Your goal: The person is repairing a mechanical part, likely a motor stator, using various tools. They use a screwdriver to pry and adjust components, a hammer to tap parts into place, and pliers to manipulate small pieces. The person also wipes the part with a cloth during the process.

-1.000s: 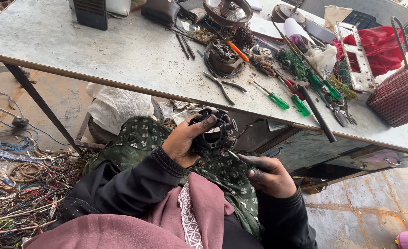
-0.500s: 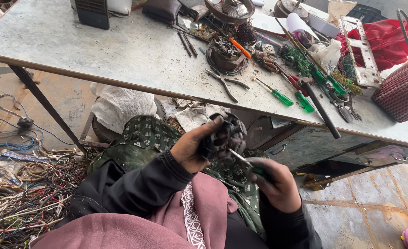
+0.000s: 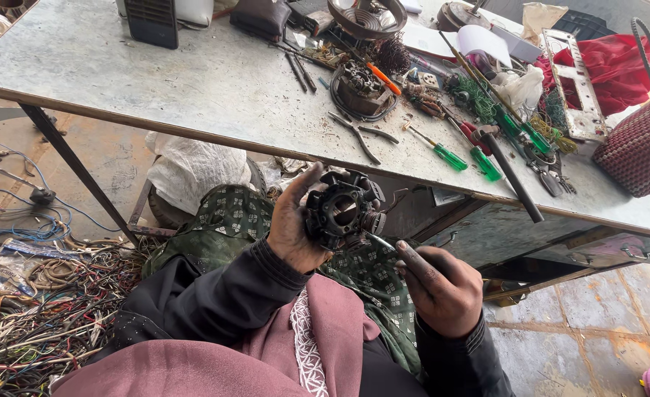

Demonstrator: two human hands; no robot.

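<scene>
My left hand [image 3: 293, 228] grips a black round motor stator [image 3: 341, 209] with a hollow centre, held above my lap below the table edge. My right hand [image 3: 439, 285] holds a thin metal tool [image 3: 381, 242] whose tip touches the stator's lower right side. Both hands sit close together over green patterned cloth [image 3: 236, 213] on my knees.
A grey metal table [image 3: 192, 81] carries another motor part [image 3: 359, 90], pliers [image 3: 359, 136], green-handled screwdrivers [image 3: 446, 154], a long black rod [image 3: 512, 176] and a red woven basket [image 3: 644, 143]. A heap of tangled wires [image 3: 31, 316] covers the floor at left. A white bag [image 3: 192, 169] lies under the table.
Both hands have risen slightly with the stator and moved closer together; my right hand brought the tool's tip up to the stator's side.
</scene>
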